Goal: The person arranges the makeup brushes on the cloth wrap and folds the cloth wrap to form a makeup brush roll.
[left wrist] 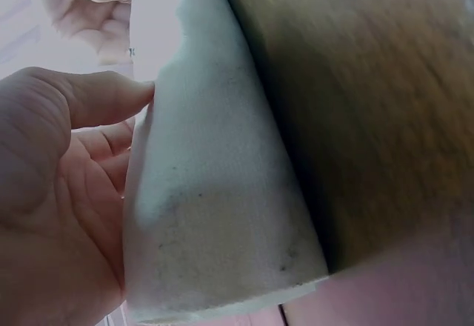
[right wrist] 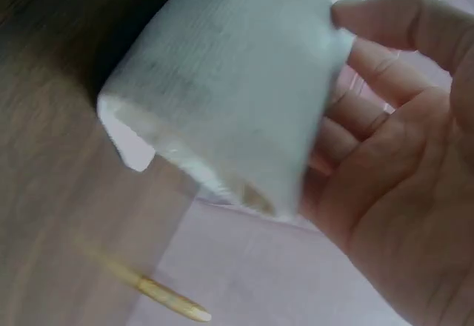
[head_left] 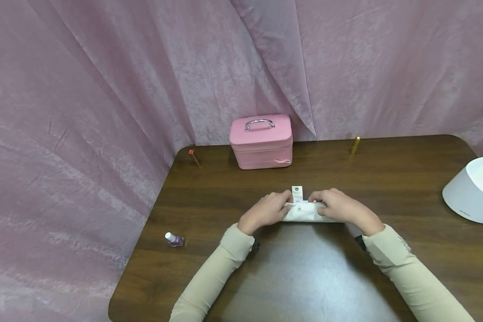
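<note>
A white rolled fabric pouch [head_left: 306, 214] lies on the dark wooden table [head_left: 386, 188] in front of me. Its snap tab [head_left: 297, 192] sticks out flat at the far side. My left hand [head_left: 282, 203] grips the roll's left end and my right hand [head_left: 317, 202] grips its right end, fingers curled over the top near the snap. In the left wrist view my left hand [left wrist: 111, 137] has its thumb against the white roll [left wrist: 215, 193]. In the right wrist view the fingers of my right hand [right wrist: 355, 111] wrap the roll [right wrist: 229, 81].
A pink vanity case [head_left: 261, 141] with a metal handle stands at the table's back edge. A gold tube [head_left: 355, 145] lies to its right, a red-tipped stick [head_left: 194, 157] to its left. A nail polish bottle [head_left: 174, 239] lies front left; a white round device [head_left: 472, 190] sits far right.
</note>
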### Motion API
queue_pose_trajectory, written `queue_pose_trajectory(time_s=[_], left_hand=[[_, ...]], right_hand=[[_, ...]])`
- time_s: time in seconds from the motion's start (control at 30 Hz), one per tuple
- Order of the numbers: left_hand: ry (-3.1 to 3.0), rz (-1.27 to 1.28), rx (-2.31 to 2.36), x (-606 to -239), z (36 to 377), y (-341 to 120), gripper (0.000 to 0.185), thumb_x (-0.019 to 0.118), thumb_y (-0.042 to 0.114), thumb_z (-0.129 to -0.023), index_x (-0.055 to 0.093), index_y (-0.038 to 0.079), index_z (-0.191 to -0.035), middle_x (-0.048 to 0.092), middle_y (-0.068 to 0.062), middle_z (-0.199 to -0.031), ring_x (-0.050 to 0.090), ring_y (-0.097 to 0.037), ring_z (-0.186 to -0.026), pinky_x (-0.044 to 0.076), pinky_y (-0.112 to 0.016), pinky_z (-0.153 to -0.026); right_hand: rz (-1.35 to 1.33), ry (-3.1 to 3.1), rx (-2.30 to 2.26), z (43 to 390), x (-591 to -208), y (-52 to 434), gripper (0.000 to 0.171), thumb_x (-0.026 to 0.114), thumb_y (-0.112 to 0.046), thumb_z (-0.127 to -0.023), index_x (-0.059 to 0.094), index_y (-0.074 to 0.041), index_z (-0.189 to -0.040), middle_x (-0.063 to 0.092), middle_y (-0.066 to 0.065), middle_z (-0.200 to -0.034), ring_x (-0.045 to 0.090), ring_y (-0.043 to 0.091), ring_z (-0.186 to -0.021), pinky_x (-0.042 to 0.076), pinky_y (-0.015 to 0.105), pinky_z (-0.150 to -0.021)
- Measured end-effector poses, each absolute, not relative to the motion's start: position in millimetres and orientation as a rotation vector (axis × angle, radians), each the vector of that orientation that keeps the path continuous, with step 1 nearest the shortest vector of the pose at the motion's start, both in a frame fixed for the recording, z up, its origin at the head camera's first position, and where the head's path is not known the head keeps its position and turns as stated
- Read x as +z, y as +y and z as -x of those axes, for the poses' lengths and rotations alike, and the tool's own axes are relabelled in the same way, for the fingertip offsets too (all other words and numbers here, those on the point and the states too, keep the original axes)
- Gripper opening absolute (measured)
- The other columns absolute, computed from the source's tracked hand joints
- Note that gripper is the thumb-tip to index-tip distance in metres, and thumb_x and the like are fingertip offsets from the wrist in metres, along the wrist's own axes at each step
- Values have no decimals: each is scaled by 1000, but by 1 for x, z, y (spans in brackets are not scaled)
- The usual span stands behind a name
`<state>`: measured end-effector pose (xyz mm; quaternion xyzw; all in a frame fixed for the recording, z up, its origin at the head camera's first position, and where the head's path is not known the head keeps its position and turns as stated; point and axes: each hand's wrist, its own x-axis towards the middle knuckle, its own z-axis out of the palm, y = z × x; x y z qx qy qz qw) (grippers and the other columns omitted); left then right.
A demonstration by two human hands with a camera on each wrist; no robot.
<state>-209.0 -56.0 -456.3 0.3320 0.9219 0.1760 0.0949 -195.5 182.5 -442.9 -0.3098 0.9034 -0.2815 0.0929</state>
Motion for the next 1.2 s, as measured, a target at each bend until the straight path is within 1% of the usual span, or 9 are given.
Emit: queue_pose_trajectory(time_s=[0.17, 0.27, 0.4, 0.47, 0.53, 0.63, 0.8, 0.93, 1.2], left_hand=[[2755, -988, 477, -458, 211, -53, 18, 57, 14, -103, 63, 7, -118, 68, -4, -107, 61, -14, -87, 51, -30, -74], [2786, -1002, 441, -459, 212, -51, 18, 56, 14, -103, 65, 7, -117, 69, -4, -110, 65, -16, -94, 53, -31, -78], [2863, -1034, 329, -457, 207, -49, 19, 57, 13, -101, 66, 6, -116, 68, -6, -110, 66, -21, -98, 53, -34, -81], [2895, -1028, 233, -454, 201, -47, 24, 59, 15, -101, 64, 6, -123, 66, -7, -118, 64, -24, -105, 52, -38, -87], [2890, -994, 140, -451, 192, -45, 36, 60, 20, -102, 58, 5, -134, 60, -10, -132, 58, -28, -119, 47, -46, -97], [2797, -911, 47, -448, 179, -41, 60, 58, 33, -103, 40, 4, -152, 40, -14, -156, 39, -33, -142, 31, -58, -112], [2677, -771, 5, -454, 168, -35, 82, 53, 50, -102, 18, 5, -162, 12, -14, -168, 11, -34, -154, 9, -60, -119], [2656, -740, -11, -462, 168, -34, 89, 52, 55, -101, 13, 4, -162, 7, -14, -169, 5, -32, -154, 7, -59, -119], [2612, -711, 29, -470, 173, -36, 96, 49, 60, -100, 4, 2, -162, -1, -14, -169, -1, -33, -154, 6, -63, -118]], right_hand=[[902, 2797, -657, 182, -436, 169, 39, 59, 7, -82, 67, 7, -120, 67, 24, -115, 65, 35, -98, 52, 53, -81], [883, 2834, -538, 172, -431, 159, 42, 61, 2, -87, 62, 11, -128, 61, 32, -126, 59, 48, -115, 47, 65, -90], [825, 2850, -401, 161, -432, 149, 48, 65, -5, -90, 55, 12, -134, 55, 33, -135, 51, 52, -125, 39, 71, -97], [792, 2855, -344, 158, -435, 146, 49, 64, -6, -92, 52, 12, -137, 52, 33, -138, 48, 53, -128, 35, 73, -100], [767, 2853, -308, 157, -438, 144, 51, 62, -4, -92, 50, 13, -139, 49, 34, -141, 44, 54, -131, 31, 74, -101], [737, 2839, -295, 157, -442, 143, 54, 60, 0, -91, 46, 14, -142, 45, 35, -145, 40, 55, -134, 28, 75, -103], [683, 2816, -321, 158, -446, 140, 56, 57, -4, -95, 40, 16, -145, 37, 38, -149, 32, 57, -138, 21, 78, -104], [653, 2804, -327, 157, -452, 138, 60, 57, -15, -100, 36, 18, -146, 32, 40, -151, 27, 59, -140, 18, 80, -104], [584, 2761, -341, 156, -460, 134, 78, 63, -29, -99, 26, 18, -150, 18, 40, -157, 14, 59, -144, 10, 81, -104]])
